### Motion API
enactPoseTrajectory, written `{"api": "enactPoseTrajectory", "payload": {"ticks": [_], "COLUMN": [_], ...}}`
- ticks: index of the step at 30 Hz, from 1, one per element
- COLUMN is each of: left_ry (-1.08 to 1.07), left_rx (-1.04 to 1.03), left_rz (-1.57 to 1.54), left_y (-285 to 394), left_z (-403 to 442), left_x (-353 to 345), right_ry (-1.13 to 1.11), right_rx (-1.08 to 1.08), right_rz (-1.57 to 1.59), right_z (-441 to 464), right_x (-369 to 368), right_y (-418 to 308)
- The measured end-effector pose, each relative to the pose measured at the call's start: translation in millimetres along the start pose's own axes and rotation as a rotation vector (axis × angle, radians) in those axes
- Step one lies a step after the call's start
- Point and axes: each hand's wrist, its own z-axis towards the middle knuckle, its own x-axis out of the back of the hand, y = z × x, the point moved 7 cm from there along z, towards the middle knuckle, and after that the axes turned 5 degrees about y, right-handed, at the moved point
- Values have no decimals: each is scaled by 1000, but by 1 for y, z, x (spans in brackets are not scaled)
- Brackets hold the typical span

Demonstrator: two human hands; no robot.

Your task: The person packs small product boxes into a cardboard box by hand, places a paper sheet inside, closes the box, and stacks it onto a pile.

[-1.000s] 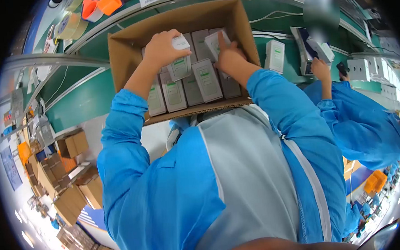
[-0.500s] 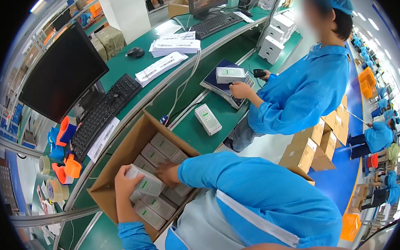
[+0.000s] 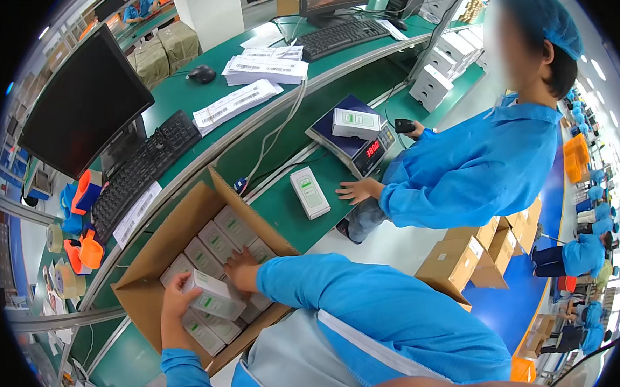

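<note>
An open cardboard carton [image 3: 142,272] holds several white boxes [image 3: 218,240] standing in rows. Over its near left part, my left hand [image 3: 179,296] grips a white box with a green label [image 3: 216,296], which is tilted above the others. My right hand [image 3: 242,268] reaches into the carton and touches the boxes, its fingers spread. Another white box [image 3: 311,193] lies on the green bench to the right of the carton.
A co-worker [image 3: 463,164] stands at the right, holding a scanner [image 3: 405,125] beside a scale [image 3: 364,155] with a white box [image 3: 356,123] on it. Behind the carton are a keyboard [image 3: 144,175], a monitor [image 3: 84,104] and label sheets [image 3: 239,105]. Tape rolls [image 3: 69,282] lie at left.
The view has swung to the right. My left hand still holds its box, now lower and more tilted. The co-worker's hand has let go of the box on the scale.
</note>
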Motion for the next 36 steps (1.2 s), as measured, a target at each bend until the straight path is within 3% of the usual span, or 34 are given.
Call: {"api": "enactPoseTrajectory", "payload": {"ticks": [3,4,6,8,9,11,12,14,15,17,19,20,21,22,23,24,26,29,30,32,34,36], "left_ry": [39,26,3,-110,-168,-200,-211,-224,-114,32,219,317,249,173,93,195,143,-51,-1,211,260,342], "left_rx": [17,8,-20,-51,-66,-242,-332,-504,-403,-156,-44,17,-7,-32,-59,-69,-18,-77,-114,-166,-141,-302], "left_rz": [-176,-78,119,450,615,382,258,-3,190,588,404,305,486,668,852,913,925,1108,1072,870,62,-402], "left_y": [-36,-51,-69,-58,-51,-24,-9,12,-9,-58,-39,-27,-7,16,31,40,35,55,73,113,163,265], "left_z": [-2,-5,-3,2,5,10,14,20,36,66,65,59,54,51,48,43,45,39,42,39,16,-28], "left_x": [-1,-4,-9,-46,-64,-77,-85,-100,-98,-90,-106,-118,-144,-171,-196,-206,-206,-188,-174,-144,-130,-159], "right_ry": [91,113,-14,-318,-375,-244,-51,105,181,490,838,874,877,767,697,624,535,868,875,1189,1281,1265], "right_rx": [6,-8,98,328,316,519,725,822,858,628,144,-219,-564,-689,-751,-813,-803,-739,-627,-269,29,151], "right_rz": [-30,-21,-126,-346,-225,158,408,891,1137,1249,884,553,204,145,214,277,664,1044,1533,1551,1330,774], "right_z": [22,23,19,-21,-42,-76,-94,-132,-148,-144,-109,-103,-107,-98,-95,-94,-90,-83,-77,-109,-148,-181], "right_x": [-35,-37,-28,19,59,117,146,202,226,226,173,133,96,41,16,-7,-30,-29,-29,49,135,195], "right_y": [3,4,-2,-22,-31,-55,-59,-14,21,119,236,284,320,343,353,361,361,371,372,325,246,157]}}
